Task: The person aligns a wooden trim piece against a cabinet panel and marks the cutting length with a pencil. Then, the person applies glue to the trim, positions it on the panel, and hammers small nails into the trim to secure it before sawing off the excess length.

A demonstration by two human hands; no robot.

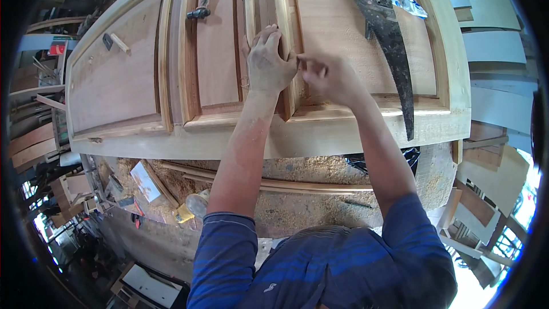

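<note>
A large wooden panel door (269, 143) lies flat in front of me, its recessed panels framed by raised strips. My left hand (267, 63) grips a strip of wooden moulding (280, 0) at the middle, fingers bent over it and thumb at its right side. Close by that thumb is my right hand (334, 80), slightly blurred, its fingers curled in a pinch; whatever they hold is too small to make out. To the right, a dark-handled hand saw (392, 46) rests across the panel and frame. A hammer (200, 12) lies on the panel left of my hands.
A small wood block (120, 43) and a dark piece (107, 41) lie on the left panel, a crumpled silver wrapper (406, 0) beside the saw. Below the door, long thin strips (309, 187) and a yellow tape roll (184, 213) sit amid sawdust. Boards (494, 46) are stacked right.
</note>
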